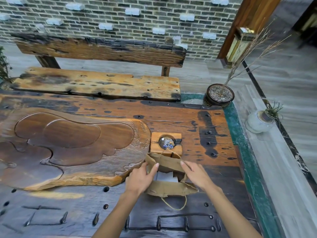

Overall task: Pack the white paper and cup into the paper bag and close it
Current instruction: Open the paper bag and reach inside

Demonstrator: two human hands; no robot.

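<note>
A brown paper bag (167, 188) stands on the dark wooden table (197, 127), its mouth spread wide toward me. White paper (165, 176) shows inside the opening; the cup is not visible. My left hand (139, 179) grips the bag's left rim, thumb on the inside. My right hand (197, 174) holds the right rim, fingers over the far edge. A string handle (174, 204) hangs from the near side of the bag.
Just behind the bag is a wooden ashtray block (166, 143) with butts in it. A large carved tea tray (72, 148) fills the table's left. A wooden bench (96, 83) stands beyond, and a potted twig plant (219, 95) past the far right corner.
</note>
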